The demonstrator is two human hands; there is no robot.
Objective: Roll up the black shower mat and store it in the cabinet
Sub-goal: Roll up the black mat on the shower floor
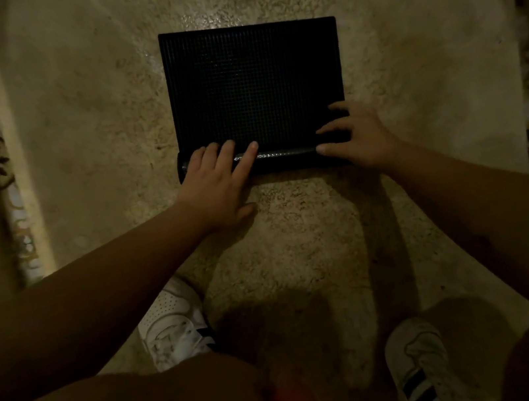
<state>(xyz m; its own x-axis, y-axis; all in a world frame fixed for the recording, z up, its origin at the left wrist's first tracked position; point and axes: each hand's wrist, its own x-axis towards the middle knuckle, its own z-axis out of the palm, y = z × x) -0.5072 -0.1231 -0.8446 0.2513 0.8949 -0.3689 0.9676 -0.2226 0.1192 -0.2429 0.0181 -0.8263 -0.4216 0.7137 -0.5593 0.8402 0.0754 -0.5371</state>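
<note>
- Far left: patterned rug edge runs near-to-far along the floor; not part of the task.
- Left hand: palm down, fingers spread flat, tips resting on top of the rolled part of the mat at its left end. Thumb sits on the floor on the near side. Open, pressing rather than gripping.
- Black shower mat: on the floor, centre frame, far from the person. Near edge already curled into a thin roll; most of the sheet lies flat beyond it.
- Key relation: roll's long axis runs left-right, across the person's reach. Unrolled sheet lies on the far side of both sets of fingers, so the roll has to travel away from the body, toward the far edge.
- Right hand: over the roll's right end, fingers open and spread, some reaching onto the flat sheet just past the roll, thumb on the roll's near face. Flat contact, no closed grasp seen.
- Both hands about equally near the roll, one per end; neither leads clearly.
- Judgement: early in rolling, only a first turn or so done. Uneven push could skew the roll into a cone.
- Near: white shoes and knees, the person crouching. No cabinet in view.
</note>
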